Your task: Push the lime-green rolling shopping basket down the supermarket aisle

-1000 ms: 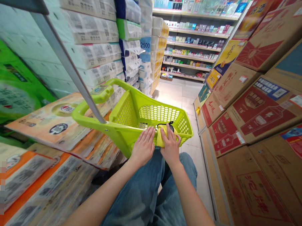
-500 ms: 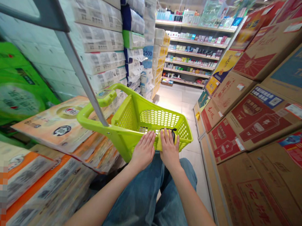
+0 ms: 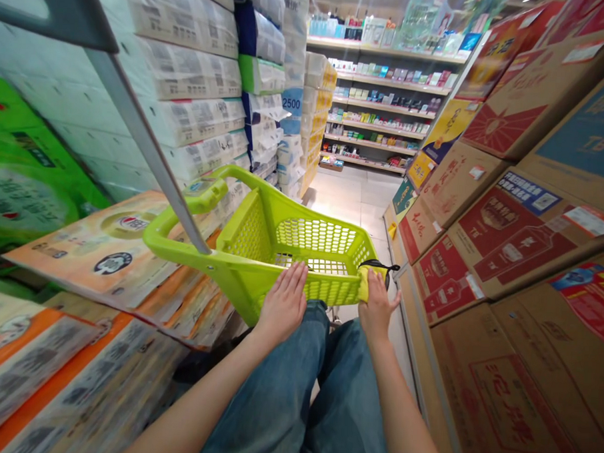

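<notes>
A lime-green shopping basket trolley (image 3: 240, 277) with perforated walls stands tilted before my knees, its grey pull handle (image 3: 150, 150) rising to the upper left. On the near rim lies my left hand (image 3: 285, 296), its fingers stretched out, side by side and flat, with the tips just over the edge. My right hand (image 3: 376, 303) presses a yellow cloth (image 3: 363, 282) with black edging and a black loop against the right end of that rim. Part of the cloth is hidden under the fingers. The basket's visible inside holds nothing I can make out.
Packs of tissue paper (image 3: 199, 68) are stacked high on the left, with flat orange packs (image 3: 101, 244) lower down. Cardboard cartons (image 3: 507, 229) line the right side closely. Tiled floor (image 3: 354, 189) runs to shelves of small boxes (image 3: 388, 97) at the back.
My right hand has slid rightward along the near rim with the yellow cloth, from mid-rim to its right end. My left hand keeps its place on the rim.
</notes>
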{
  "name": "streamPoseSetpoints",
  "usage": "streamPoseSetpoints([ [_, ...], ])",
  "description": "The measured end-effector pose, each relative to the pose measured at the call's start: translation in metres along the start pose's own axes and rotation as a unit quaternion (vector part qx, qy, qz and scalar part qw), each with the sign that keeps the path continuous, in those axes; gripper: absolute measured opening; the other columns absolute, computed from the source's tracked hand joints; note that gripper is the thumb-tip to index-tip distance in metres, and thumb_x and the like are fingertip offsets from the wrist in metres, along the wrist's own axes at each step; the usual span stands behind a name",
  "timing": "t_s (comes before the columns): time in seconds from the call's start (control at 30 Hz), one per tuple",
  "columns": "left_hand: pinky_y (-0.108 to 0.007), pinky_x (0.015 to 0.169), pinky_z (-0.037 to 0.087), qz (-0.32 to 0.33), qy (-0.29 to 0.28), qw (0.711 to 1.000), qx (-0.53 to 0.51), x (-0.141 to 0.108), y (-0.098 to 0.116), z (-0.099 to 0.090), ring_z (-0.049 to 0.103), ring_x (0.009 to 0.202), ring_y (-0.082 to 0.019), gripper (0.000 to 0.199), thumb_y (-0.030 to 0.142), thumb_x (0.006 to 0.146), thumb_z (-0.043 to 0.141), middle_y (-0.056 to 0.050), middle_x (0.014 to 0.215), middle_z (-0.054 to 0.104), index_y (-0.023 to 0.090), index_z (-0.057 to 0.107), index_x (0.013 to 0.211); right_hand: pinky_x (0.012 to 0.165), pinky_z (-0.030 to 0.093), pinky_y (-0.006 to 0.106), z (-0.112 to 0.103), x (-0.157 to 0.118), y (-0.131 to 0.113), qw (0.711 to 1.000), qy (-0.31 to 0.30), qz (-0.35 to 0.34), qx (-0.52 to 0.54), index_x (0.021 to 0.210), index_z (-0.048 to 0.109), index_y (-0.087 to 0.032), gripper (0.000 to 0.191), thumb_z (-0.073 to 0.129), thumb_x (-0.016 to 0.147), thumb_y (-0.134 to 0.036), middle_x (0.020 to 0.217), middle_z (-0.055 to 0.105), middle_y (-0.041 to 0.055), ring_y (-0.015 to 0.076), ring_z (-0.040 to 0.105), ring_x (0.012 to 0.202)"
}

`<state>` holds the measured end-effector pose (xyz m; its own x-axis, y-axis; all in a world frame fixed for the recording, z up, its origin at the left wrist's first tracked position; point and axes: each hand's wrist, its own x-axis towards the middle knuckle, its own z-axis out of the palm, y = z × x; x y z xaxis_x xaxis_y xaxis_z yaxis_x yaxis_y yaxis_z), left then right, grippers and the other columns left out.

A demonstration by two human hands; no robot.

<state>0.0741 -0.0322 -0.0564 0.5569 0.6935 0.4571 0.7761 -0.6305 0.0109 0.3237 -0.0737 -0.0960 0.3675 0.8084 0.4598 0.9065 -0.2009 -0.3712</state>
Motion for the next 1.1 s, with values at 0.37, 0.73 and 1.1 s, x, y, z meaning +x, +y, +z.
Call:
streamPoseSetpoints([
  [0.37, -0.038, 0.125, 0.021, 0.006, -0.001, 1.000, 0.002, 0.000, -0.001, -0.001, 0.022, 0.151, -0.020, 0.058, 0.023, 0.097, 0.035, -0.008, 0.161, 0.030, 0.009, 0.031, 0.153, 0.121, -0.008, 0.052, 0.010, -0.018, -0.108, 0.981, -0.054, -0.175, 0.057, 0.150, 0.037, -0.029, 0.078, 0.041, 0.077, -0.005, 0.151, 0.049, 0.0031, 0.0197, 0.037, 0.144],
  [0.73, -0.039, 0.125, 0.021, 0.003, 0.004, 1.000, -0.008, 0.000, -0.001, 0.001, 0.022, 0.151, -0.021, 0.059, 0.025, 0.098, 0.034, -0.009, 0.161, 0.030, 0.009, 0.028, 0.154, 0.118, 0.008, 0.058, 0.004, -0.012, 0.010, 1.000, -0.016, -0.021, -0.002, 0.155, 0.025, -0.029, 0.081, 0.035, 0.078, -0.007, 0.157, 0.040, 0.0055, 0.0208, 0.032, 0.147],
  [1.1, -0.038, 0.125, 0.018, 0.006, -0.020, 1.000, 0.010, 0.000, -0.002, -0.001, 0.021, 0.151, -0.021, 0.060, 0.023, 0.095, 0.036, -0.009, 0.162, 0.028, 0.007, 0.031, 0.153, 0.121, -0.005, 0.050, 0.009, -0.026, -0.114, 0.980, -0.062, -0.177, 0.065, 0.155, 0.028, -0.025, 0.074, 0.037, 0.083, -0.008, 0.156, 0.041, 0.0054, 0.0187, 0.030, 0.148],
])
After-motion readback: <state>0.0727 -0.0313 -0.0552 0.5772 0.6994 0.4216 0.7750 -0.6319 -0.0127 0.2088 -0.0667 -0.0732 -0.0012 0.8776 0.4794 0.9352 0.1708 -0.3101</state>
